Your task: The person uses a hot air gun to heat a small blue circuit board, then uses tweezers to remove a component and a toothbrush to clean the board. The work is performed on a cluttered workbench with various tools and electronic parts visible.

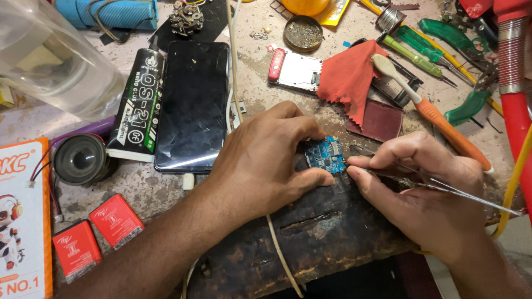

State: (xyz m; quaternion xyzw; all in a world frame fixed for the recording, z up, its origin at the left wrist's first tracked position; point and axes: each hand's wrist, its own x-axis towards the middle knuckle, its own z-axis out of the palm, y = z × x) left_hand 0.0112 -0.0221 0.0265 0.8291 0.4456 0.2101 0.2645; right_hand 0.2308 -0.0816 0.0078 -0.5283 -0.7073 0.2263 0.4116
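A small blue circuit board (327, 155) lies on a dark, worn wooden block (316, 232) at the centre of the bench. My left hand (266, 160) pinches the board between thumb and fingers, pressing it onto the block. My right hand (421, 182) grips thin metal tweezers (443, 189) like a pen. Their tips reach the board's right edge.
A black smartphone (193, 105) and a black glue tube (139, 99) lie at the left. Near them are a small speaker (80, 159), two red batteries (97, 232) and an orange box (22, 221). A red cloth (352, 77), toothbrush (426, 108), green screwdrivers (421, 50) and a phone frame (293, 69) crowd the back right.
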